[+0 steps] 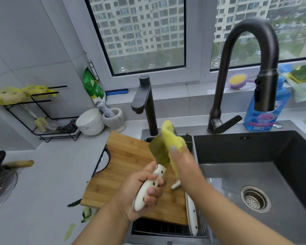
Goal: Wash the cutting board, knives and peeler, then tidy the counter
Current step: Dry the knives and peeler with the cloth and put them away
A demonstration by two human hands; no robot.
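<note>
Left hand (145, 190) wrapped round knife (154, 167) handle, right hand (182, 161) pinching sponge (170, 137) folded over blade; washing barely begun: board (131, 165), second knife (191, 214), peels on desk (51, 174) remain

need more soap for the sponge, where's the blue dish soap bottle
In the head view the blue dish soap bottle stands on the counter at the far right, behind the sink, just right of the tall black faucet and partly hidden by its spray head.

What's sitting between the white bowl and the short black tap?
In the head view, a grey stone mortar with its pestle inside sits on the counter between the white bowl and the short black tap.
</note>
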